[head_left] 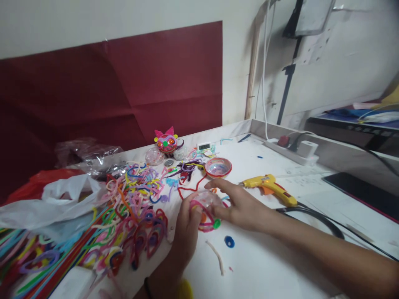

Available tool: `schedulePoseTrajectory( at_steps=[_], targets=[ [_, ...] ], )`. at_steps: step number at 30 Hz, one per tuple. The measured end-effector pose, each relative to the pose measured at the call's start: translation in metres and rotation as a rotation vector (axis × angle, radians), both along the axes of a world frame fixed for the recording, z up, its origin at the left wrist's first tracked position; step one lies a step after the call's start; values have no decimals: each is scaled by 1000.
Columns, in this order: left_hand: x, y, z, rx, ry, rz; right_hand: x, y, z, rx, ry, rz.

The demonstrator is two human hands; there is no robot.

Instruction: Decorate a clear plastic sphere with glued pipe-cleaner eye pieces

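Observation:
Between both hands is a clear plastic bowl [204, 198] decorated with pink, orange and green pipe cleaner pieces. My left hand [187, 226] grips its left side, thumb pressed on the decorated face. My right hand [232, 203] holds the opposite side, with fingers curved around the rim. A green coil [217, 224] sits at its lower right edge. Just below lie a blue coil [230, 241] and a cream pipe cleaner piece [216, 257] on the white tabletop. Behind the hands stands a second bowl [218, 167] with a red rim.
A yellow hot glue gun [270, 187] with a black cable lies at right, near a dark phone [363, 193]. Tangled pipe cleaners [140, 187] and plastic bags [68, 191] cover the left. A finished cat-like figure [166, 141] and a power strip [291, 151] stand at the back.

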State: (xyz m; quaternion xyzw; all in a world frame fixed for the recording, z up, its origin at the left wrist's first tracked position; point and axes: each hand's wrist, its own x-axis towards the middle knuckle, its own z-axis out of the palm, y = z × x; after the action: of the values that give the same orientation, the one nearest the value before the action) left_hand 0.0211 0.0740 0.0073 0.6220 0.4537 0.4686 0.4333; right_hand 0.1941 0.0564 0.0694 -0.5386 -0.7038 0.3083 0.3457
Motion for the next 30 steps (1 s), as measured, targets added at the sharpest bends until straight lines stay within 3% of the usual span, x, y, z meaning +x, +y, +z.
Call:
schedulePoseTrajectory(
  at_steps=[4, 14, 21, 30],
  targets=[
    [-1, 2, -4, 24, 1, -14, -13, 11, -3, -60, 12, 19],
    [3, -2, 1, -16, -21, 8, -15, 18, -10, 34, 43, 56],
    [4, -3, 2, -26, -37, 23, -17, 21, -11, -21, 44, 21],
    [3, 0, 5, -30, -40, 55, -19, 24, -13, -111, 212, 28]
  ],
)
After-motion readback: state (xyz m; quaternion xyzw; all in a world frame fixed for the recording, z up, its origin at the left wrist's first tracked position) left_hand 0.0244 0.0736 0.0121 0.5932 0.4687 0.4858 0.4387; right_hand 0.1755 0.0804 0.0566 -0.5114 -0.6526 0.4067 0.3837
